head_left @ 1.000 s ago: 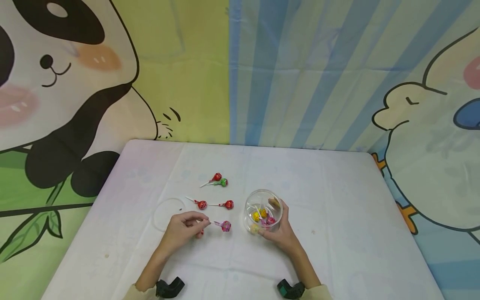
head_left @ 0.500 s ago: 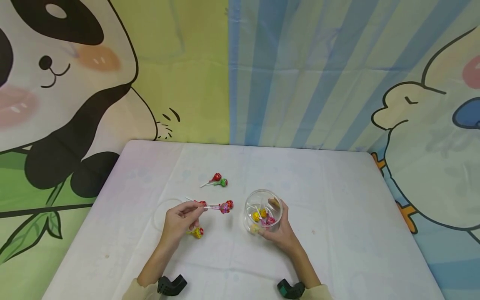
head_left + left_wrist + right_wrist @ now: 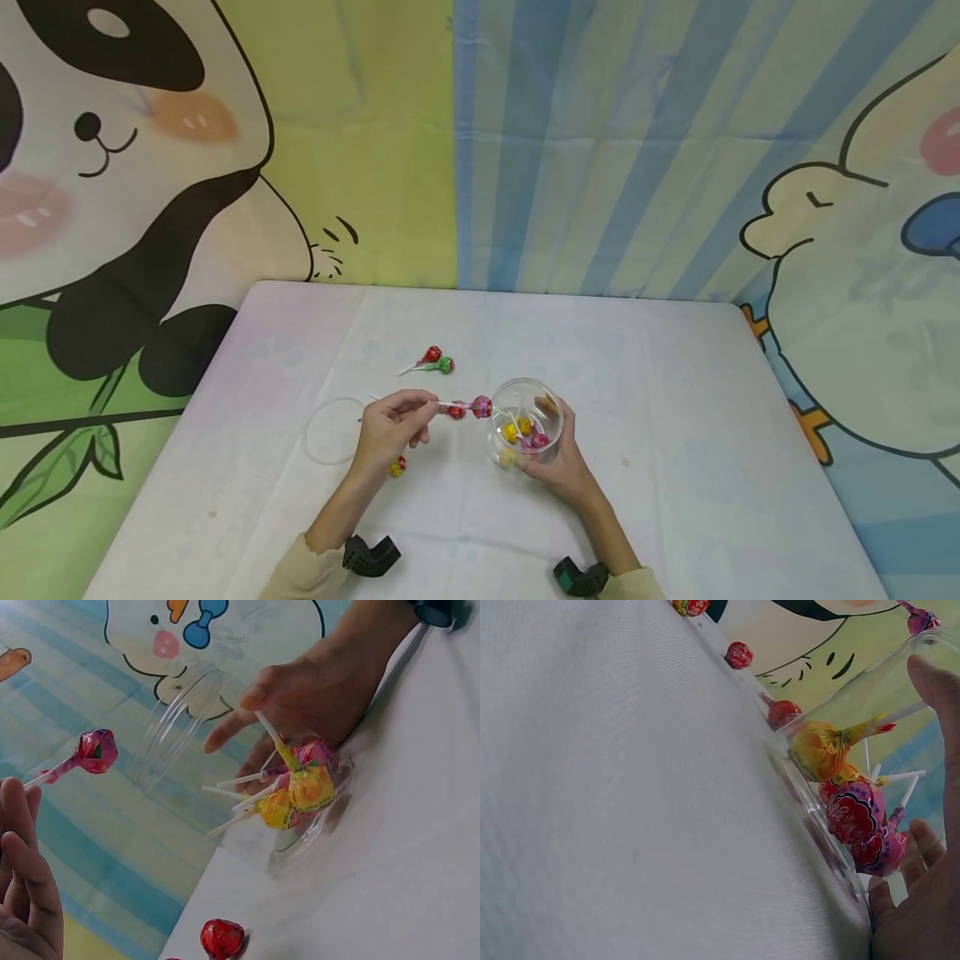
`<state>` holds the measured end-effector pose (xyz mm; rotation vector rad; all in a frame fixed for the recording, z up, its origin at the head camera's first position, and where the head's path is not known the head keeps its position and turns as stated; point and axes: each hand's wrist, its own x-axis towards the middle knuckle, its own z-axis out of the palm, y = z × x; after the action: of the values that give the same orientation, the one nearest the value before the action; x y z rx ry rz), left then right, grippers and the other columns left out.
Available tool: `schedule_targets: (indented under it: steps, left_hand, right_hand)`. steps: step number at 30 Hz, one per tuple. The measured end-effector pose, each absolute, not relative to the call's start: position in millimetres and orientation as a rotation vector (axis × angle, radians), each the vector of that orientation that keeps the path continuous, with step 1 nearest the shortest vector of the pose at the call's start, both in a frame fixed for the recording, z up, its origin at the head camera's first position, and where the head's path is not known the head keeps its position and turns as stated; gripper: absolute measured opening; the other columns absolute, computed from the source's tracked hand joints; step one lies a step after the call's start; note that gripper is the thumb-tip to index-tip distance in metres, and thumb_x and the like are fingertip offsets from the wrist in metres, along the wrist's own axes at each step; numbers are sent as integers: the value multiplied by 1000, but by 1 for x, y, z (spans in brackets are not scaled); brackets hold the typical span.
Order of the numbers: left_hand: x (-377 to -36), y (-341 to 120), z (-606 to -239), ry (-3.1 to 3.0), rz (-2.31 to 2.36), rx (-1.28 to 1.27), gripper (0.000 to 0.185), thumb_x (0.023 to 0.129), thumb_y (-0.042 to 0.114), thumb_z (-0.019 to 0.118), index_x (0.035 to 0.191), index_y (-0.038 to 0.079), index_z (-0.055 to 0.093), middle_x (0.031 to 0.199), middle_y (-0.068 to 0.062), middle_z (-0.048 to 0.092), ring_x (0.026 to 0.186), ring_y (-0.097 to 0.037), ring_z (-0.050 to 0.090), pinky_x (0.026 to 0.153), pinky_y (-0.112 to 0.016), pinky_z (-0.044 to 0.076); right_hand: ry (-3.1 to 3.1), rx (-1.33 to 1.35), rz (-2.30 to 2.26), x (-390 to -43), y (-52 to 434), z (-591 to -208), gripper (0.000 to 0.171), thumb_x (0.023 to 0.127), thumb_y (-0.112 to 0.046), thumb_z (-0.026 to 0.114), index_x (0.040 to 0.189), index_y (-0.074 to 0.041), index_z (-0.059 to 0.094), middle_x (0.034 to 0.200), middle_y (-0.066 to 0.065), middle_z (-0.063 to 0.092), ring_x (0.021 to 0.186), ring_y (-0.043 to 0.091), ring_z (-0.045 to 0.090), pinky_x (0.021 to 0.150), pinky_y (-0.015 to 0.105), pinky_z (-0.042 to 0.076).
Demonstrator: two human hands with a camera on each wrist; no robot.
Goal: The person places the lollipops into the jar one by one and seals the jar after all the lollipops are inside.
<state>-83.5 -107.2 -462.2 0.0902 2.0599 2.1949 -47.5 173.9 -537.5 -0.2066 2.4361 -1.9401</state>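
Note:
My left hand [image 3: 393, 427] pinches the white stick of a lollipop [image 3: 481, 407] in a purple-pink wrapper, its candy end pointing right beside the rim of a clear jar [image 3: 497, 450]. The left wrist view shows this lollipop [image 3: 97, 751] outside the jar's mouth. My right hand [image 3: 562, 462] grips the jar from the right, thumb on the near side. Inside lie several lollipops, some yellow [image 3: 311, 787] and some pink [image 3: 856, 812], with sticks leaning toward the opening. A red lollipop [image 3: 455, 410] lies on the table behind the held one.
A red lollipop [image 3: 432, 354] and a green one [image 3: 447, 365] lie together farther back. A yellow-and-red lollipop [image 3: 397, 467] sits beneath the left wrist. A clear round lid [image 3: 307, 433] is flat at left on the white-covered table [image 3: 675, 400]. A printed curtain [image 3: 570, 150] hangs behind.
My left hand has picked up the purple-pink lollipop from the table and carried it up and right to the jar's rim. The right hand and jar stay in place.

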Motion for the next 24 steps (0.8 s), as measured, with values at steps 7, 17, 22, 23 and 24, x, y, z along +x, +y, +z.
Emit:
schedule_targets:
  steps: [7, 17, 22, 23, 24]
  left_hand:
    - [-85, -91, -459, 2056, 2121, 265, 23, 88, 17, 71, 103, -1, 68, 77, 11, 72, 51, -6, 56, 48, -18, 43]
    - [-89, -66, -457, 2167, 2016, 430, 17, 88, 22, 72, 100, 10, 73, 68, 0, 67, 52, -11, 58, 49, -21, 43]
    - [-89, -58, -454, 2215, 1991, 506, 15, 88, 24, 71, 99, 13, 73, 62, -12, 64, 53, -28, 58, 47, -20, 38]
    - [-89, -57, -453, 2216, 1991, 518, 15, 88, 23, 71, 99, 13, 73, 62, -12, 64, 54, -32, 58, 47, -20, 37]
    - [-89, -56, -453, 2209, 1995, 524, 14, 88, 23, 71, 99, 13, 73, 62, -12, 64, 55, -34, 57, 47, -20, 36]
  right_hand:
    - [2418, -232, -1957, -48, 174, -538, 106, 69, -14, 83, 148, -19, 13, 154, 11, 28, 145, 41, 24, 115, 67, 10]
    - [2432, -239, -1955, -47, 174, -538, 107, 68, -14, 83, 148, -18, 13, 153, 11, 28, 144, 41, 26, 114, 68, 10]
    - [2439, -222, -1942, -47, 174, -538, 107, 68, -15, 83, 148, -19, 13, 154, 11, 29, 144, 42, 26, 113, 70, 9]
    - [2440, -217, -1940, -47, 174, -538, 107, 68, -16, 83, 148, -19, 13, 154, 11, 29, 144, 42, 26, 113, 70, 9]
    - [2443, -217, -1937, -47, 174, -539, 106, 68, -16, 83, 148, -20, 13, 153, 11, 29, 144, 42, 27, 113, 70, 10]
